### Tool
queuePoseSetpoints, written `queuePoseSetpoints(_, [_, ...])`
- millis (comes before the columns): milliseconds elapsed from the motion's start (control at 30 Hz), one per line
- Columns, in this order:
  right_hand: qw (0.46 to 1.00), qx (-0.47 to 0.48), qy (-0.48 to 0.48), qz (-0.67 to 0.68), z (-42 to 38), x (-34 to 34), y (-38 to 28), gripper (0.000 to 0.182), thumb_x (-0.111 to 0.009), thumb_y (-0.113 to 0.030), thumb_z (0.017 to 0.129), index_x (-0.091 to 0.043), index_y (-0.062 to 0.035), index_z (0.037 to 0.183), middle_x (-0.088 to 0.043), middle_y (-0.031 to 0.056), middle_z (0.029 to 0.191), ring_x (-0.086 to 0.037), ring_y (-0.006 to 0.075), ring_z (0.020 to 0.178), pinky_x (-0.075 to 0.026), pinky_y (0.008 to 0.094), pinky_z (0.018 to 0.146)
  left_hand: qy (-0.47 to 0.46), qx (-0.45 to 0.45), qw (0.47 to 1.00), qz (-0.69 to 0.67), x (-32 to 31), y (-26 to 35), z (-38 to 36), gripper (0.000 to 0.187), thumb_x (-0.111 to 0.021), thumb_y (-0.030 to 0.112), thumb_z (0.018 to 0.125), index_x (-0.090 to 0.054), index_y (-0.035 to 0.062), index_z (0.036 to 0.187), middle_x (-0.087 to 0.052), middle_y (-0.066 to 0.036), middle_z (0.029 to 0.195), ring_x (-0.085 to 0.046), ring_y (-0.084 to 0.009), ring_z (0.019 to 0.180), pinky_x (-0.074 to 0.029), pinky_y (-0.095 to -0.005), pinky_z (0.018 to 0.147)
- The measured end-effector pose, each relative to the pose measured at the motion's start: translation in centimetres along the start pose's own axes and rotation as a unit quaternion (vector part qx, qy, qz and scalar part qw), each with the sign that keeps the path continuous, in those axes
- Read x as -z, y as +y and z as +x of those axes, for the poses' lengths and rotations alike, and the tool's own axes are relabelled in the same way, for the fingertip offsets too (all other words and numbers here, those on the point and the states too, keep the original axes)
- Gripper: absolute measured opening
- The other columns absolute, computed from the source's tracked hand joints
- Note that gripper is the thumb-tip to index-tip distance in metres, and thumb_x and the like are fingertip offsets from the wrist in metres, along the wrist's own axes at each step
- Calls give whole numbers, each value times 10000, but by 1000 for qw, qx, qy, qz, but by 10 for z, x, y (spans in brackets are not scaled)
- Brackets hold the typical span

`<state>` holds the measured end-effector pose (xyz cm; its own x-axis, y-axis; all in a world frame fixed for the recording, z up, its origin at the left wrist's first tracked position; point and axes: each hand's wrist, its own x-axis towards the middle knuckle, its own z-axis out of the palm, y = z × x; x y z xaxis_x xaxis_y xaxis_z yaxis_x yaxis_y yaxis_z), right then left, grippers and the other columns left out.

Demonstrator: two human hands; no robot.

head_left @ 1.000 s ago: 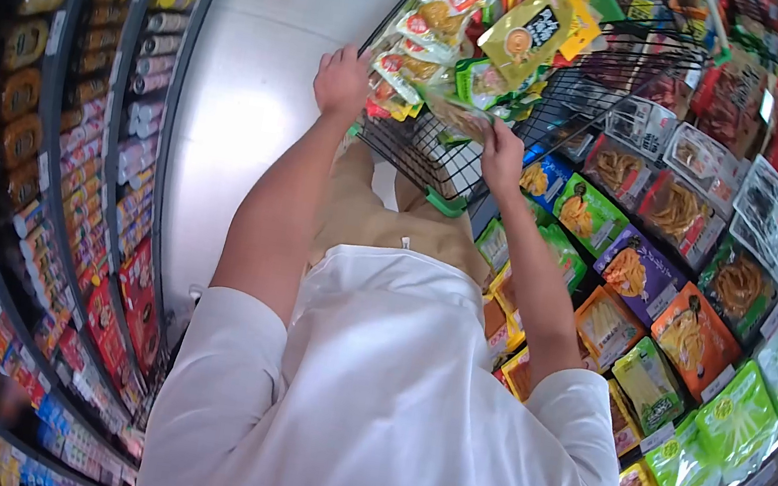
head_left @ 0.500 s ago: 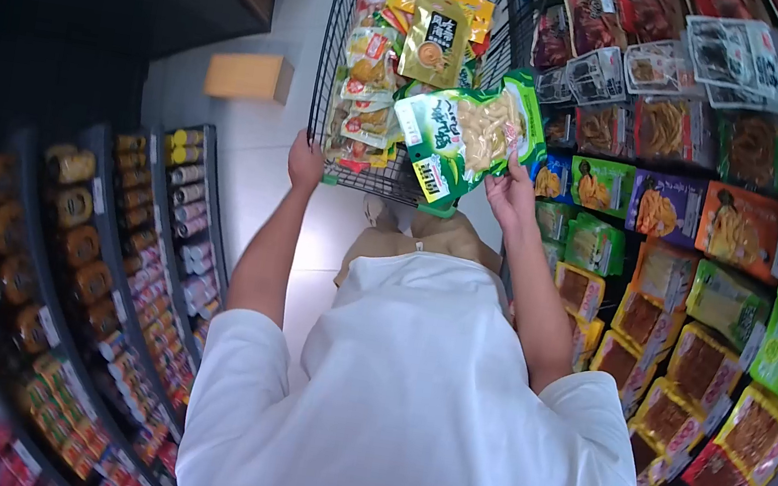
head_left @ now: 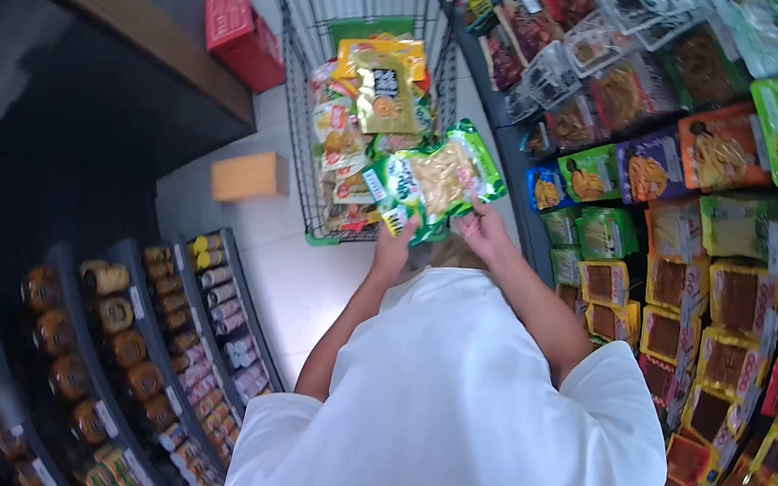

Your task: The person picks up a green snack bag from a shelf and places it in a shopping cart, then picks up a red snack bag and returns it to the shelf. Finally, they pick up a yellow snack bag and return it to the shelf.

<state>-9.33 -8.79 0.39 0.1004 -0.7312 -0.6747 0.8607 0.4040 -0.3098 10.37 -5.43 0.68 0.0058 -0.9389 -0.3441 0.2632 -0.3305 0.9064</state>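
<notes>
A green snack bag [head_left: 440, 182] with a clear window showing pale food is held over the near end of a wire shopping cart [head_left: 289, 37]. My left hand [head_left: 392, 250] grips the bag's lower left edge, near a yellow label. At its lower right edge, my right hand [head_left: 483, 232] pinches it between thumb and fingers. Inside the cart lie several packets, with a gold pouch [head_left: 386, 97] on top of a yellow packet [head_left: 355, 54]. White-and-red snack packs [head_left: 336, 130] line the cart's left side. The bag hides part of the cart's near right corner.
Shelves of packaged snacks [head_left: 719, 157] rise close along the right. Shelves of jars and cans [head_left: 127, 345] stand at lower left. A cardboard box [head_left: 249, 178] and a red box [head_left: 242, 38] sit on the floor left of the cart.
My left hand has let go of the cart's near left corner and taken hold of the green bag. The view has turned, and the cart appears farther left and lower.
</notes>
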Motion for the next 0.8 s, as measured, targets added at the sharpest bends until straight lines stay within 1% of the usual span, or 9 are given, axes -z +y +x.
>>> queuePoseSetpoints(233, [979,56,63,-183,-33,22,-37,428,-639,-172,855,-472,-114,1246,-562,36,1150,-517,170,1102,-380,411,980,-123,7,990,72,12,41,9,273,-584,204,921,-586,-1,1101,-629,-26,975,-556,-106,888,-444,-268,786])
queuePoseSetpoints(333, [952,141,110,-249,-48,27,-62,477,-654,-213,849,-461,-125,1276,-543,14,1166,-497,157,1118,-386,386,945,-201,-6,968,152,7,78,16,271,-578,220,924,-597,0,1082,-628,-12,945,-539,-93,861,-438,-262,781])
queuePoseSetpoints(467, [867,277,161,-381,-73,9,-96,497,-637,-255,870,-446,-102,1303,-525,14,1239,-483,136,1141,-405,319,921,-332,42,923,192,-2,108,33,291,-603,225,903,-601,15,1104,-622,-3,980,-524,-90,879,-422,-256,801])
queuePoseSetpoints(500, [847,333,113,-399,-69,16,-104,484,-631,-258,879,-463,-63,1288,-541,43,1237,-491,139,1151,-401,290,945,-354,38,916,184,-6,107,38,299,-605,230,902,-597,16,1111,-622,-3,995,-525,-90,893,-423,-253,812])
queuePoseSetpoints(600, [823,263,-54,-501,-101,-4,-126,482,-635,-248,878,-475,-31,1278,-582,72,1183,-516,152,1137,-382,283,981,-415,51,892,172,-21,105,47,306,-608,236,903,-595,17,1116,-622,-4,1012,-529,-93,911,-424,-252,828])
queuePoseSetpoints(633, [807,213,-67,-547,-107,-7,-131,436,-656,-265,864,-548,-9,1201,-633,71,1078,-555,131,1035,-415,271,917,-419,52,882,211,-25,104,49,314,-608,243,904,-595,11,1115,-623,-5,1020,-530,-93,924,-423,-253,840])
queuePoseSetpoints(733, [670,88,-128,-726,-112,-7,-148,375,-687,-284,838,-621,-9,1084,-645,36,961,-542,83,918,-427,258,825,-367,-7,910,193,-46,108,42,260,-576,223,919,-612,0,1047,-633,2,907,-536,-83,825,-445,-259,764])
queuePoseSetpoints(767, [618,68,-172,-765,-107,-6,-155,347,-711,-271,819,-646,2,1023,-640,18,907,-530,64,835,-440,247,759,-345,19,924,165,-55,112,39,254,-575,218,919,-613,-1,1040,-630,8,903,-536,-81,824,-443,-254,764])
queuePoseSetpoints(800, [661,57,-185,-725,-105,-4,-155,351,-711,-269,819,-644,0,1034,-641,13,911,-534,63,832,-440,241,756,-304,23,941,147,-62,114,38,256,-568,233,924,-625,3,1021,-626,12,895,-532,-67,829,-442,-246,762])
